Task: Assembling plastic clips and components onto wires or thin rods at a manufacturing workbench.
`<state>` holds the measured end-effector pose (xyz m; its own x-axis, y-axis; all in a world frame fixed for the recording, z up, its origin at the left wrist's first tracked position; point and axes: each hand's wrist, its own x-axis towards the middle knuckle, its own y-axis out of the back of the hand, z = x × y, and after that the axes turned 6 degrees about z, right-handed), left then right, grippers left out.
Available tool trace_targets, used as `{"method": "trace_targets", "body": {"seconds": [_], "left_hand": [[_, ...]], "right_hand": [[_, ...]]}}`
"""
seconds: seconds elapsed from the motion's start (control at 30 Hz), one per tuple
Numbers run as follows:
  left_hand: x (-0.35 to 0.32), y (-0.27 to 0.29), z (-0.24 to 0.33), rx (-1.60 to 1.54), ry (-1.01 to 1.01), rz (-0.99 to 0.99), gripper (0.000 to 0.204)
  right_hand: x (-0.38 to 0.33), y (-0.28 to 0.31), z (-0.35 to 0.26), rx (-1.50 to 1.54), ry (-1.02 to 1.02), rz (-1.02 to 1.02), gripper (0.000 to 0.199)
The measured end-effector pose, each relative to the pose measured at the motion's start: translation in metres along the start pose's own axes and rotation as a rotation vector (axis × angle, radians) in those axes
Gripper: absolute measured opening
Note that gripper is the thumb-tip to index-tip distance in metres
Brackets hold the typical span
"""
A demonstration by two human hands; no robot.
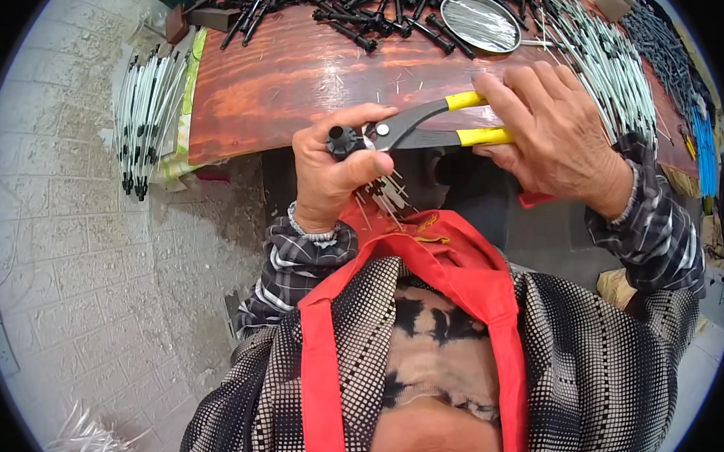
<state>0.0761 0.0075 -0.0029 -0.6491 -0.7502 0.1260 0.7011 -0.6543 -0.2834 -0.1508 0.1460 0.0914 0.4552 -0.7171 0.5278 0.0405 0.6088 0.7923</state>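
My left hand (322, 176) is wrapped round a black plastic fitting (341, 140) with a round hole facing up. Pliers (427, 139) with yellow-sleeved handles lie across from my right hand (555, 130), which grips the handles. The handles are spread apart, and the jaw end meets the fitting at my left fingers; the exact bite is hidden. Below my left hand, short thin whitish rods (387, 195) show over the red apron (453, 242). Whether my left hand also holds these, I cannot tell.
A reddish wooden table (264, 84) spans the far side. On it lie a heap of black fittings (383, 12), a round dish of thin clear strips (482, 23), and white rods bundled at right (607, 58). More rods (149, 106) hang at the left edge.
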Motion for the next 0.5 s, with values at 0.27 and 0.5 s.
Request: {"method": "trace_targets", "body": {"seconds": [0.27, 0.5], "left_hand": [[0.003, 0.002, -0.003, 0.082, -0.1, -0.204, 0.059], [0.0, -0.002, -0.001, 0.058, 0.058, -0.014, 0.057]], "right_hand": [[0.011, 0.009, 0.027, 1.495, -0.848, -1.252, 0.055], [-0.014, -0.005, -0.009, 0.279, -0.264, -0.255, 0.055]]}}
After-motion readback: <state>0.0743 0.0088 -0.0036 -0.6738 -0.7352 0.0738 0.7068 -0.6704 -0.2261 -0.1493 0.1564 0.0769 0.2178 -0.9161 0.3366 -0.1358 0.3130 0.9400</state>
